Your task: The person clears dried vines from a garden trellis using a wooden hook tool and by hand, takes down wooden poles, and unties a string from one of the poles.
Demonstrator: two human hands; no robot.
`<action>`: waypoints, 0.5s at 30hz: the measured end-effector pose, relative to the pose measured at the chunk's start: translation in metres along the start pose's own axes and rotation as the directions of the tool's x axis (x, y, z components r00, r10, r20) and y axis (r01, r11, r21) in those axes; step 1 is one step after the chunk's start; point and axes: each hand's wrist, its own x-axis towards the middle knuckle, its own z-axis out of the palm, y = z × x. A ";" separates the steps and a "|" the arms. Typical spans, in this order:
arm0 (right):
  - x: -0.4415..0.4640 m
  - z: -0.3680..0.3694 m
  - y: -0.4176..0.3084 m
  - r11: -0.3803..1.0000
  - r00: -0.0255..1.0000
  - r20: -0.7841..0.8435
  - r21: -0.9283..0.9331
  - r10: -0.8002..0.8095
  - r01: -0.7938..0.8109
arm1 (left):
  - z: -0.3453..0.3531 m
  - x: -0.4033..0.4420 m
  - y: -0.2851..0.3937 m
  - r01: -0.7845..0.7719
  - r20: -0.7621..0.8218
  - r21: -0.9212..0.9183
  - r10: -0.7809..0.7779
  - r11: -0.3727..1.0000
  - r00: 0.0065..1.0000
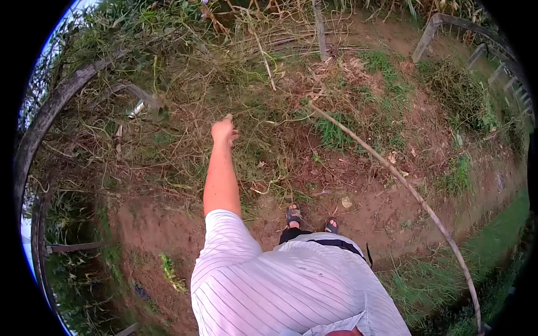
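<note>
My left hand [224, 132] reaches out at arm's length over a tangle of thin, partly dried vines [255, 120]. Its fingers are mostly curled, with one sticking forward. Whether a vine stem lies between them is too small to make out. Green and yellowish stems surround the hand and run off to both sides. My right hand is out of view; the striped shirt [314, 274] fills the lower middle of the picture.
A long wooden pole [386, 163] curves down the right side. A thin stick [264, 60] and a post [320, 31] stand ahead. Concrete frames [427, 37] rise at far right, and a dark beam [61, 92] arches at left. My sandalled feet [293, 214] are on bare soil.
</note>
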 end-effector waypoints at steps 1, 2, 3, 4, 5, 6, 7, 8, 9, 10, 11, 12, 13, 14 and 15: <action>0.005 -0.003 -0.015 0.998 0.996 -0.053 -0.006 -0.069 0.069 | 0.002 0.000 -0.003 -0.007 -0.008 0.058 0.007 0.998 1.000; 0.004 -0.001 -0.029 0.991 0.986 -0.101 -0.017 -0.136 0.135 | 0.006 -0.004 -0.012 -0.005 0.006 0.063 0.004 0.998 1.000; 0.025 0.029 -0.052 0.973 0.924 -0.317 0.010 -0.215 0.230 | 0.012 -0.011 -0.026 0.012 0.039 0.191 -0.020 0.982 0.999; 0.031 0.064 -0.067 0.948 0.818 -0.510 0.013 -0.268 0.319 | 0.023 -0.020 -0.039 0.014 0.080 0.321 -0.042 0.947 0.996; 0.009 0.031 -0.101 0.946 0.902 -0.312 0.027 -0.298 0.322 | 0.035 -0.026 -0.057 0.022 0.123 0.368 -0.072 0.930 0.990; 0.020 0.028 -0.133 0.916 0.928 -0.136 0.165 -0.347 0.367 | 0.044 -0.040 -0.079 0.036 0.161 0.416 -0.112 0.909 0.981; 0.014 0.035 -0.165 0.765 0.870 -0.302 0.420 -0.391 0.489 | 0.052 -0.053 -0.102 0.035 0.203 0.443 -0.138 0.896 0.969; -0.025 -0.031 -0.203 0.720 0.861 -0.245 0.473 -0.446 0.507 | 0.060 -0.063 -0.125 0.034 0.238 0.466 -0.162 0.884 0.958; -0.042 -0.056 -0.236 0.715 0.829 -0.140 0.444 -0.541 0.541 | 0.064 -0.076 -0.147 0.043 0.244 0.480 -0.180 0.876 0.953; -0.075 -0.091 -0.267 0.677 0.817 -0.138 0.492 -0.560 0.547 | 0.066 -0.085 -0.168 0.052 0.246 0.498 -0.198 0.866 0.949; -0.093 -0.093 -0.299 0.639 0.811 -0.071 0.577 -0.581 0.509 | 0.065 -0.089 -0.195 0.065 0.221 0.485 -0.195 0.872 0.956; -0.109 -0.082 -0.327 0.573 0.778 -0.031 0.658 -0.627 0.488 | 0.065 -0.099 -0.222 0.083 0.197 0.477 -0.199 0.875 0.960; -0.130 -0.076 -0.351 0.447 0.728 -0.059 0.754 -0.683 0.481 | 0.062 -0.117 -0.230 0.099 0.220 0.484 -0.230 0.869 0.948; -0.152 -0.077 -0.373 0.367 0.720 -0.082 0.818 -0.689 0.444 | 0.057 -0.123 -0.240 0.101 0.222 0.511 -0.244 0.854 0.944; -0.166 -0.067 -0.395 0.293 0.697 -0.119 0.847 -0.707 0.442 | 0.048 -0.126 -0.248 0.084 0.250 0.578 -0.275 0.811 0.928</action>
